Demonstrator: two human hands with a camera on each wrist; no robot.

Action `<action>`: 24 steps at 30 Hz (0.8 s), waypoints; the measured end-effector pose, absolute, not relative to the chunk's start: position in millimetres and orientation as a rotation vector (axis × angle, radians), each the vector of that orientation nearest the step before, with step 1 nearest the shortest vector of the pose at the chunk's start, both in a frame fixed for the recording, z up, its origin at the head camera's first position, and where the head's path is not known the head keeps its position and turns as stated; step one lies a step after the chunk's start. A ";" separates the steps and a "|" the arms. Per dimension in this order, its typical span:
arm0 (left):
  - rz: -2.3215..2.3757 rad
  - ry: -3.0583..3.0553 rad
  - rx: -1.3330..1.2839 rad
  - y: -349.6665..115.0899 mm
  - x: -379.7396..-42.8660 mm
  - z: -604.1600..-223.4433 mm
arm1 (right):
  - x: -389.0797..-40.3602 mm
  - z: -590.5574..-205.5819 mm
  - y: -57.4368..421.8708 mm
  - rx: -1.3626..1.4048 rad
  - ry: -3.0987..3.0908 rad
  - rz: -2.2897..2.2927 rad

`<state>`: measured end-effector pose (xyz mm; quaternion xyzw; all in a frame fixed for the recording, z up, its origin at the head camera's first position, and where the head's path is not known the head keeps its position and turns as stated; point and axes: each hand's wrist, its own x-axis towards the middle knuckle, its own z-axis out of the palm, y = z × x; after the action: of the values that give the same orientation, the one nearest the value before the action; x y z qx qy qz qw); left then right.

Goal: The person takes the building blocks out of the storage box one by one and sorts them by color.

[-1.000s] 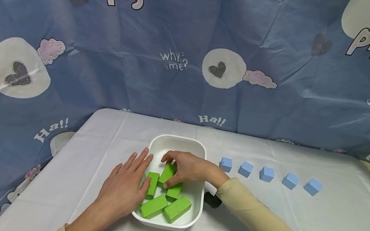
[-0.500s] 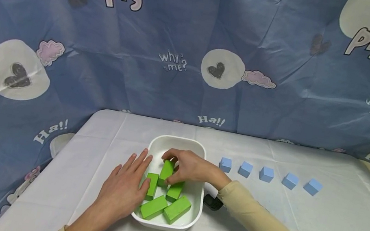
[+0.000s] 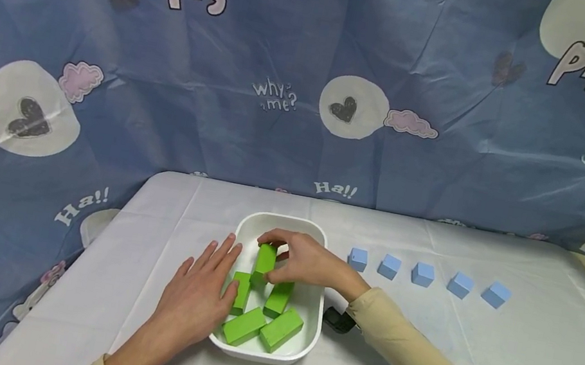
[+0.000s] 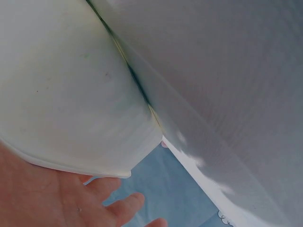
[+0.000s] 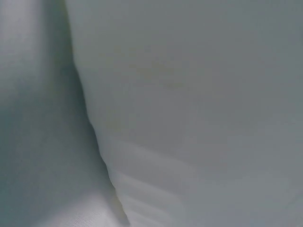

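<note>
A white plastic tub (image 3: 262, 355) stands on the cloth with several green rectangular blocks inside. My right hand (image 3: 308, 262) reaches over its right rim and pinches one green block (image 3: 265, 261) between thumb and fingers, in the far half of the tub. Close by lie another green block (image 3: 278, 299) and a third green block (image 3: 241, 291). My left hand (image 3: 198, 293) lies against the tub's left rim with fingers straight, its thumb over the edge. In the left wrist view, the left hand (image 4: 71, 201) touches the tub's outer wall (image 4: 80, 90). No right hand shows in the right wrist view.
To the tub's right, several light blue cubes (image 3: 422, 274) form a spaced row on the white tablecloth (image 3: 475, 345). Two more green blocks, one left (image 3: 244, 327) and one right (image 3: 281, 330), lie near the tub's front. A blue patterned curtain (image 3: 252, 143) hangs behind.
My right hand has shifted the pinched green block a short way toward the tub's far end. The block near its thumb now shows more fully. My left hand has stayed in place.
</note>
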<state>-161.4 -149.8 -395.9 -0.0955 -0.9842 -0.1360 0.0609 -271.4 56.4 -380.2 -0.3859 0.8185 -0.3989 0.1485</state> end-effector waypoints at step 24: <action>-0.427 -2.957 -0.298 -149.7 -161.0 -395.3 | -254.8 -362.2 93.7 -1.085 2.280 -1.545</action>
<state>-161.0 -149.7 -395.3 -0.0990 -0.9825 -0.1418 0.0696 -254.8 93.7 -362.2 -0.3649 0.7671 -0.5198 0.0909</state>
